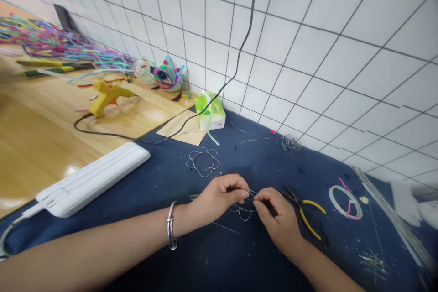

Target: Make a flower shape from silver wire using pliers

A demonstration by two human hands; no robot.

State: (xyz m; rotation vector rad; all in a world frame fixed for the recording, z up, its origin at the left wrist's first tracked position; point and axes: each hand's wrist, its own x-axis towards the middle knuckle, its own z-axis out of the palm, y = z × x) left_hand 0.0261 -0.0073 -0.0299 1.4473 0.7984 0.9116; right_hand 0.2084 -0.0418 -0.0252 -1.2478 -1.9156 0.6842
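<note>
Over the dark blue cloth, my left hand (pixel 219 196) pinches the upper left part of a thin wire piece with rounded loops (pixel 244 214). Close beside it, my right hand (pixel 278 219) has thumb and finger pinched on the same wire from the right. Part of the wire piece is hidden behind my fingers. A flower-shaped wire ring with small pink beads (pixel 203 162) lies flat above my left hand. Just right of my right hand lie pliers with yellow handles (pixel 310 214).
A white power strip (pixel 94 178) lies at the left, a yellow glue gun (pixel 107 96) on the wooden table. A tissue pack (pixel 210 112), tangled wire (pixel 290 143), a white ring (pixel 345 202) and long wires (pixel 393 219) lie around. A black cable crosses the back.
</note>
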